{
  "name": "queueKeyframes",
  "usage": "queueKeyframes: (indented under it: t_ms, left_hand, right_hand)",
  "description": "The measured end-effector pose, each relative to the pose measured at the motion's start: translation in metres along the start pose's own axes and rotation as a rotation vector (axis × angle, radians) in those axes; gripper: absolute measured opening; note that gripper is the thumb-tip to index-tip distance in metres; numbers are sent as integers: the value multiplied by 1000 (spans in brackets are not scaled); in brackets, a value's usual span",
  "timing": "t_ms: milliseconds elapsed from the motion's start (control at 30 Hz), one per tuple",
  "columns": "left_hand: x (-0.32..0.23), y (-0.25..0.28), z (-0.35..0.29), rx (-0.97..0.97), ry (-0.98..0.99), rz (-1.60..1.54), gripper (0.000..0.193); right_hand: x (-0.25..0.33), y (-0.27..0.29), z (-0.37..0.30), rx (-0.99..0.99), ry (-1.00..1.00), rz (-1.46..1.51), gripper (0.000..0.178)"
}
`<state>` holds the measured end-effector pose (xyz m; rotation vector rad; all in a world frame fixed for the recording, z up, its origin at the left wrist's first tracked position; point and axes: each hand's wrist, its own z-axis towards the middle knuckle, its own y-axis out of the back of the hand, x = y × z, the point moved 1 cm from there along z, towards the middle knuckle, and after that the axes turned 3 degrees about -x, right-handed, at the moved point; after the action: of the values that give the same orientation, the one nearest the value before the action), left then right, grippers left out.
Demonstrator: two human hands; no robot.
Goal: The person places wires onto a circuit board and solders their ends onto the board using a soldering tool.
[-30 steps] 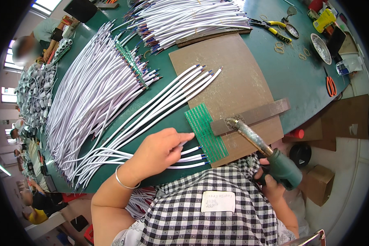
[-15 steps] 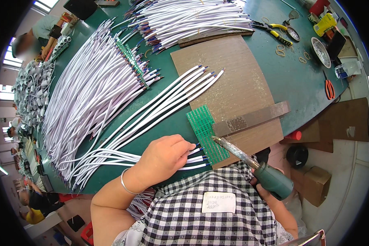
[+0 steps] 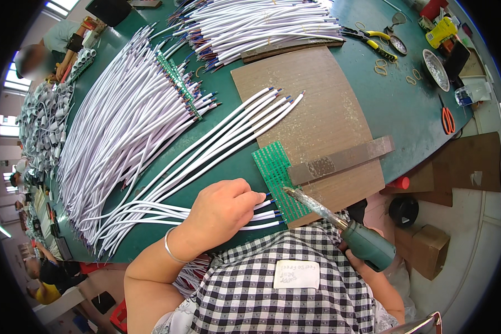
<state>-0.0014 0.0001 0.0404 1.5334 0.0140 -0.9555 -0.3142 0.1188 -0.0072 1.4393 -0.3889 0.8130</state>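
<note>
My left hand [image 3: 224,207] is closed, pinching the end of a white cable [image 3: 260,205] at the left edge of a green circuit board panel [image 3: 274,167]. Several other white cables meet that edge just below it. My right hand [image 3: 355,257] is wrapped round the green handle of a soldering iron [image 3: 373,245], its fingers mostly hidden behind it. The iron's metal tip rests on or just over the panel, right of the pinched cable; contact is too fine to tell. A flat metal bar [image 3: 345,161] lies against the panel's right side on a brown board [image 3: 312,94].
Heaps of white cables [image 3: 128,94] cover the left, with another bundle [image 3: 267,28] at the back. Yellow-handled pliers [image 3: 373,44], orange scissors [image 3: 447,119] and a metal dish [image 3: 435,70] lie at the right. A person [image 3: 61,44] works at the far left.
The soldering iron's tip has shifted slightly left and down over the panel, with my right hand. My left hand keeps its pinch almost unmoved.
</note>
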Motion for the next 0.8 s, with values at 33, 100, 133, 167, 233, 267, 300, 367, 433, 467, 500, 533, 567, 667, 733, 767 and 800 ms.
queueKeyframes:
  t_ms: [33, 100, 133, 167, 233, 267, 300, 367, 433, 467, 500, 533, 567, 667, 733, 767, 800]
  left_hand:
    - [0, 0, 0, -22, -10, -5, 20]
    - [0, 0, -2, 4, 8, 18, 20]
    - [0, 0, -2, -17, -2, 13, 20]
    - [0, 0, -3, -19, -5, 14, 20]
    - [0, -1, -3, -21, -6, 16, 20]
    - [0, -1, -3, -20, -11, 17, 21]
    - [1, -2, -2, 2, -5, 21, 21]
    - [1, -1, -2, -12, -14, 26, 22]
    - [0, -1, -2, -4, -14, 31, 22]
    - [-1, 0, -2, 1, -13, 30, 22]
    - [-1, 0, -2, 24, -4, 30, 22]
    - [-1, 0, -2, 5, -13, 30, 22]
    - [-1, 0, -2, -9, -12, 17, 22]
    - [-1, -1, -2, -29, -8, -1, 22]
    - [0, -2, -3, -36, -5, -6, 22]
    - [1, -3, -3, -38, 1, -17, 22]
    - [2, -4, -3, -25, 19, -28, 21]
  right_hand:
    - [1, 0, 0, -1, -22, 10, 25]
    - [2, 1, 2, -1, -46, 19, 25]
    - [3, 1, 4, 11, -39, 1, 24]
    - [3, 2, 5, 18, -35, -8, 24]
    - [4, 3, 8, 46, -14, -24, 23]
    - [5, 3, 9, 56, -6, -29, 23]
    - [5, 3, 10, 66, 2, -33, 23]
    - [6, 3, 10, 42, 9, -64, 23]
    - [7, 4, 10, 31, 5, -17, 23]
    - [6, 4, 10, 17, -6, 17, 23]
    - [6, 4, 9, 30, -18, 21, 23]
    - [6, 4, 9, 31, 1, -2, 24]
    - [6, 5, 8, 31, 8, -34, 24]
    - [5, 5, 6, 36, -35, 24, 26]
    - [5, 4, 5, 28, -59, 60, 28]
    - [4, 4, 5, 21, -93, 79, 28]
    - [4, 3, 5, 27, -113, 90, 28]
